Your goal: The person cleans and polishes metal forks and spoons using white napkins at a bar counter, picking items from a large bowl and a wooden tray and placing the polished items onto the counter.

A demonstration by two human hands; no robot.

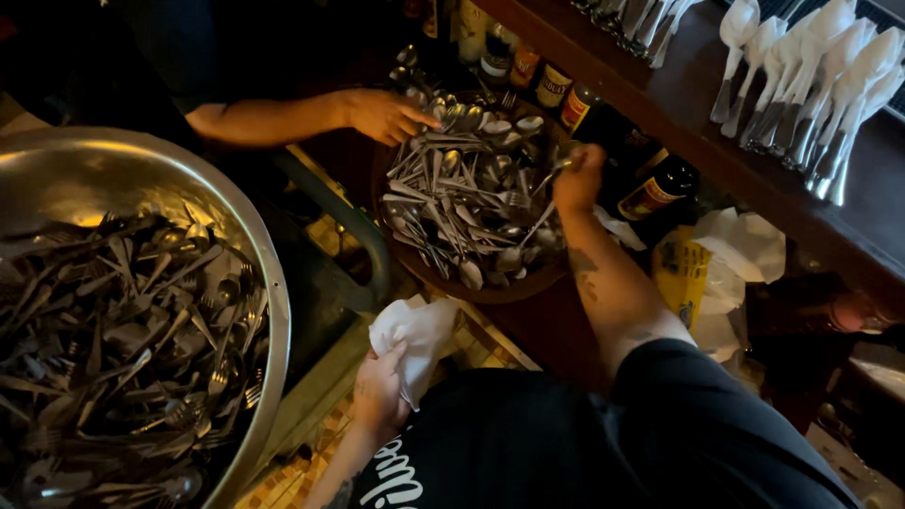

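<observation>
My left hand (379,388) grips a crumpled white cloth (420,337) low in front of my body. My right hand (577,179) reaches out to a round brown tray (490,290) heaped with spoons and forks (471,198) and pinches the handle of one piece of cutlery (556,170) at the tray's right edge. Another person's hand (385,115) comes in from the left and touches the cutlery at the tray's upper left rim.
A large steel bowl (269,283) full of cutlery fills the left side. Sauce bottles (603,141) stand behind the tray. On the dark wooden counter (698,104) at upper right lie rows of spoons (811,85). A yellow-and-white bag (716,273) sits below the counter.
</observation>
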